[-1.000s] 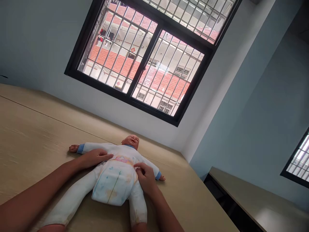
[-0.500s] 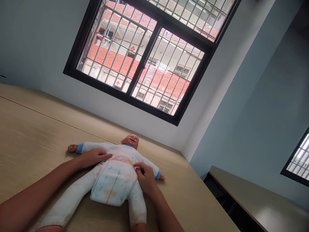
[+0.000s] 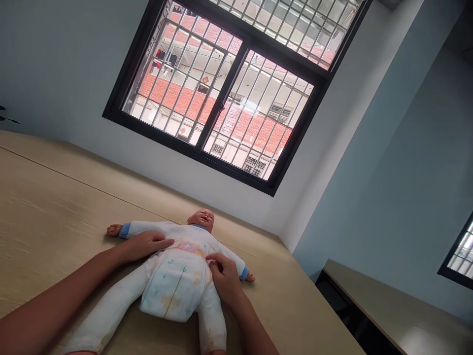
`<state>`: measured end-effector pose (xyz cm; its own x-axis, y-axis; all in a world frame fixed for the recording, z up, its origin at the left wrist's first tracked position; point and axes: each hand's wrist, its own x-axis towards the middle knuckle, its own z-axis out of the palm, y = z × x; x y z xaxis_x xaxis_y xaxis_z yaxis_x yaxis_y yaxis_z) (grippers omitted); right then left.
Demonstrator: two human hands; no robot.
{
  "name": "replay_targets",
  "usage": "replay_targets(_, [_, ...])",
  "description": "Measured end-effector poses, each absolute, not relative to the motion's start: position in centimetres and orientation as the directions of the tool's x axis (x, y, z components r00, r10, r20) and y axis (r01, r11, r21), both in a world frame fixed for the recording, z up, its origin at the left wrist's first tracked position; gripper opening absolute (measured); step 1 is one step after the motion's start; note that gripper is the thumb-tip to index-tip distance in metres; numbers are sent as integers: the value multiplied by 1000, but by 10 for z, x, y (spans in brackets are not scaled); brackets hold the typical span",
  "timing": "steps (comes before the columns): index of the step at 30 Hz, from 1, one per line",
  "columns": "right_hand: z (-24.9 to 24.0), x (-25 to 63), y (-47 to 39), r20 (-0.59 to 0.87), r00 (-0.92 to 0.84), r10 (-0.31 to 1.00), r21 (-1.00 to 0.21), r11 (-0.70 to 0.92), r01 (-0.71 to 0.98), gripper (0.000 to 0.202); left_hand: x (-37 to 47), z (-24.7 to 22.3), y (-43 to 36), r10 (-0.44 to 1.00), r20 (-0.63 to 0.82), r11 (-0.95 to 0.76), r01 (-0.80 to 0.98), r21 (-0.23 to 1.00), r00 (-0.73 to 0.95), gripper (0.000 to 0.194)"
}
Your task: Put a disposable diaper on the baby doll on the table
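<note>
A baby doll (image 3: 201, 217) in white clothes with blue cuffs lies on its back on the wooden tabletop (image 3: 44, 207), arms spread. Around its hips is a white diaper (image 3: 173, 286) with a coloured waistband (image 3: 189, 247). My left hand (image 3: 147, 244) is closed at the waistband's left end, thumb and fingers together at the diaper's edge. At the right end, my right hand (image 3: 222, 272) has its fingers curled and pinched on the diaper's edge. The fingertips of both hands are partly hidden.
Beyond the table rises a pale wall with a barred, black-framed window (image 3: 218, 106). A second table or cabinet (image 3: 388, 296) stands at the right. Dark leaf-like shapes (image 3: 9, 120) show at the far left edge.
The whole view has shifted slightly, so the doll and window appear a little lower and further right. Both hands keep their places at the diaper's waist.
</note>
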<state>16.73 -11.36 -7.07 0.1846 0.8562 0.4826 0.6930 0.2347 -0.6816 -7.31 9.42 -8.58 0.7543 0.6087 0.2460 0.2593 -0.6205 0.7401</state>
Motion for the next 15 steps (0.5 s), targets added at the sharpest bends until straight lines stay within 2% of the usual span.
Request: replay_targets(15, [-67, 166, -115, 476, 185, 860, -660, 210, 721, 29, -73, -88, 98, 609, 219, -630, 297, 718, 762, 56])
